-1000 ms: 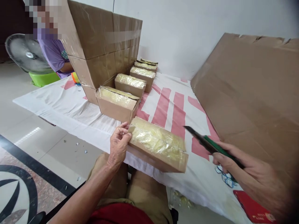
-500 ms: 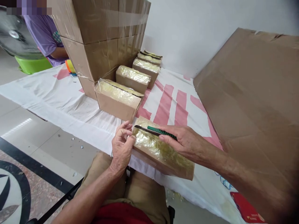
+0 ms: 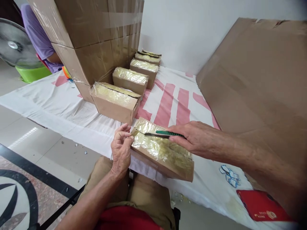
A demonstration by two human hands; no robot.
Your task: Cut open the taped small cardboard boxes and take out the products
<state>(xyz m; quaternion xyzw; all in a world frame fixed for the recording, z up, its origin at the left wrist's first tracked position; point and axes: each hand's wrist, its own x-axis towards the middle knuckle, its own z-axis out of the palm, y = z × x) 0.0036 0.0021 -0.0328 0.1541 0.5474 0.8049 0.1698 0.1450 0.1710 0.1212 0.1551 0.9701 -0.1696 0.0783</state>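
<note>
On the near edge of the table lies a small cardboard box (image 3: 165, 167), its top covered by shiny yellowish clear tape (image 3: 157, 147). My right hand (image 3: 196, 137) grips a green utility knife (image 3: 165, 133), its dark blade lying over the taped top. Behind the blade tip, a short dark slit runs toward the box's left end. My left hand (image 3: 121, 150) pinches the left end of the box between thumb and fingers, with the other fingers curled loosely. The blade's edge is too fine to tell how deep it sits.
Several similar taped boxes (image 3: 112, 105) stand in a row beyond, beside a tall stack of wrapped cartons (image 3: 93, 60). A large cardboard sheet (image 3: 251, 95) leans at right. A red packet (image 3: 266, 206) lies near the right edge. A person's purple sleeve (image 3: 39, 32) and a fan (image 3: 14, 44) are at left.
The knife has slid right along the taped top, away from my left hand, and a slit now shows behind its tip. My left hand keeps hold of the box's end.
</note>
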